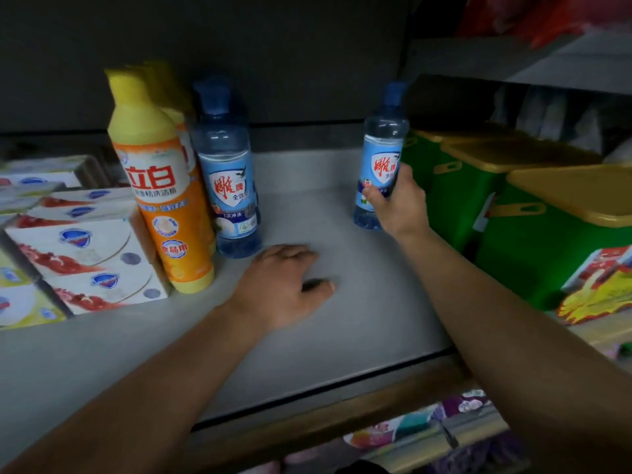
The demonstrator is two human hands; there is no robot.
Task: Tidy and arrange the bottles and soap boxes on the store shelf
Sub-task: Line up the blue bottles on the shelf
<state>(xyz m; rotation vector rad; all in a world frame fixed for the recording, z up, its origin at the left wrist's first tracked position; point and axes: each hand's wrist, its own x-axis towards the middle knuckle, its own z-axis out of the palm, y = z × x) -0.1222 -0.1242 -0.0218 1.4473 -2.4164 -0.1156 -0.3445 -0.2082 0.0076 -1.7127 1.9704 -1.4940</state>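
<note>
the right hand is wrapped around the lower half of a blue bottle that stands upright toward the right of the shelf, just beside the green boxes. the left hand lies flat and empty on the shelf, fingers loosely curled, just in front of a second blue bottle.

that second bottle stands next to an orange bottle, with another yellow-capped bottle partly hidden behind it. the soap boxes are stacked at the far left, touching the orange bottle's side.

the step in hand looks like bringing the held bottle over to join its twin. it would go best kept upright with the grip low on the label as it is, slid or lifted across, and set down just right of the twin with its label facing out. the left hand probably needs to pull back first, since it sits in the path.

there is wide bare shelf between the two blue bottles, so room is ample. the front edge is close to the forearms, and the shelf above looks low over the caps, so a low carry seems safer.
</note>
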